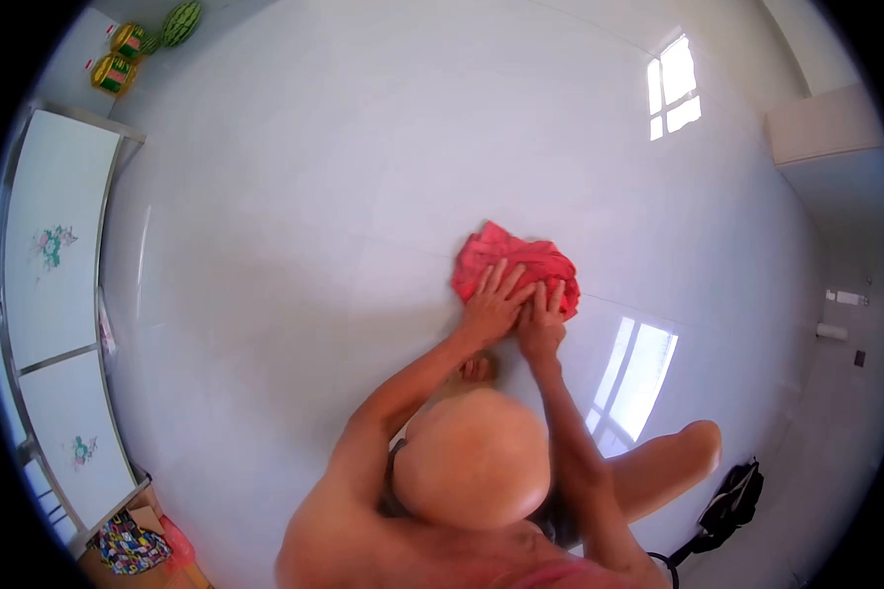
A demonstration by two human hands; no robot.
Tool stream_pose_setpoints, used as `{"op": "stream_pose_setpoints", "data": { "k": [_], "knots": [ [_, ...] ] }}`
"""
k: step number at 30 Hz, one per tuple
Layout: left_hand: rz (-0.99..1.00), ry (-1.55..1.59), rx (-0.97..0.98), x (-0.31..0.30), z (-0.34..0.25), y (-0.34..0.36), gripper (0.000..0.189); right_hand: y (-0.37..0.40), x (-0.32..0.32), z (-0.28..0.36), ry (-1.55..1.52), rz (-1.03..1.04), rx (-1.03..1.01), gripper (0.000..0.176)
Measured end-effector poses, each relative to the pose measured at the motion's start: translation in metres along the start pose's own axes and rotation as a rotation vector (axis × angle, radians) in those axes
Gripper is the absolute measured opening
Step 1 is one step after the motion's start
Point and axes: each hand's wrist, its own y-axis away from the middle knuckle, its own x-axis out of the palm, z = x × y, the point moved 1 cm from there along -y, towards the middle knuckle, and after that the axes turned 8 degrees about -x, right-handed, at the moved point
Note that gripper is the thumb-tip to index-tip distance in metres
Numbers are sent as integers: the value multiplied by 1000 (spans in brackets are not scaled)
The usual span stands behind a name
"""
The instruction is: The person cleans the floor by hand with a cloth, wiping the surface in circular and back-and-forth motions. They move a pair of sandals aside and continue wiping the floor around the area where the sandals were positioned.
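A crumpled red cloth (509, 247) lies bunched on the glossy pale floor (285, 157), in the middle of the head view. My left hand (494, 306) rests palm down on its near part, fingers stretched and spread over the fabric. Right beside it, my right hand (541, 319) presses on the near right part with its fingers extended and somewhat apart. The two hands touch or nearly touch at the thumbs. Cloth under both palms is hidden. Below them are my bent knee (476, 456) and the toes of one foot (476, 368).
A white cabinet with flower prints (64, 236) runs along the left. Two oil jugs (114, 74) and a watermelon (181, 24) stand at the far left corner. A box with a patterned bag (133, 543) sits lower left; a black object (732, 506) lies lower right. Window reflections (638, 378) shine on the floor.
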Motion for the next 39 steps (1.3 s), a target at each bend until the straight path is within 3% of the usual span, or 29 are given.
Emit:
{"op": "stream_pose_setpoints", "data": {
  "k": [1, 4, 9, 14, 20, 26, 30, 34, 35, 39],
  "knots": [
    [45, -48, -39, -19, 11, 15, 55, -6, -17, 30, -84, 185, 54, 54],
    [-72, -176, -198, -44, 43, 62, 58, 0, 27, 67, -139, 99, -214, 60],
    [-223, -328, -399, -79, 86, 101, 60, -16, 43, 146, -88, 296, -361, 68],
    [-292, -325, -415, -101, 127, 51, 62, -77, 76, 161, -179, 287, -430, 73],
    [-234, -319, -261, -106, 170, -29, 66, -145, 62, 157, -103, 319, -268, 77],
    [-181, -280, -117, -62, 154, -104, 54, -171, 53, 90, -29, 275, -170, 71],
    [-133, -171, 21, -4, 78, -140, 50, -151, 9, 14, 26, 298, 22, 69],
    [-101, -117, 50, 41, 10, -138, 50, -104, 5, -76, 93, 179, 0, 63],
    [-108, -108, 46, 47, 5, -131, 49, -98, 2, -78, 35, 137, -16, 56],
    [-158, -17, -29, 35, -2, -94, 51, -85, -11, -44, 20, 170, 3, 55]
  ]
}}
